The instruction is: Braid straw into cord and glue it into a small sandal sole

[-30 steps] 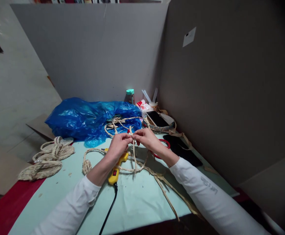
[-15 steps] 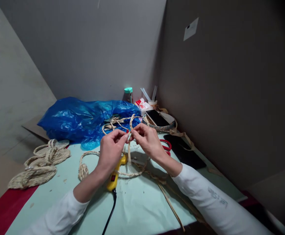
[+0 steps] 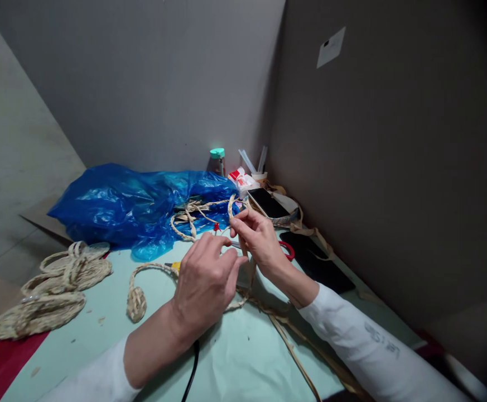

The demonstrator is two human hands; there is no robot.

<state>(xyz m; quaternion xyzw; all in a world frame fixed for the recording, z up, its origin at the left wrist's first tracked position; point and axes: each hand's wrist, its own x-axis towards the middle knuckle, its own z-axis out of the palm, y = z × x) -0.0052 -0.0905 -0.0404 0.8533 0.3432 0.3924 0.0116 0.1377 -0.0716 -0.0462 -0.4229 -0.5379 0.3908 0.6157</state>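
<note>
My right hand [image 3: 256, 237] is closed in a pinch on a braided straw cord [image 3: 231, 205], whose short end sticks up above the fingertips. My left hand [image 3: 207, 273] is just below and to the left, back of the hand up, with thumb and forefinger apart near the strand under my right hand. Its other fingers are partly hidden. Behind the left wrist, a yellow corded tool [image 3: 176, 266] is mostly covered. A braided straw piece with a coiled end [image 3: 136, 304] lies left of this hand. Red-handled scissors [image 3: 287, 250] lie partly behind my right hand.
Woven straw pieces [image 3: 70, 273] lie at the left table edge. A blue plastic bag [image 3: 113, 206] spreads along the back. A phone [image 3: 268, 202], a green-lidded jar [image 3: 217, 159] and a cup with clear sticks [image 3: 260, 176] stand or lie behind. Loose straw strands [image 3: 295, 354] trail toward the front.
My left hand has come away from the right fingertips, moving down and turning its back up, its thumb now pointing right. My right hand keeps its pinch on the cord.
</note>
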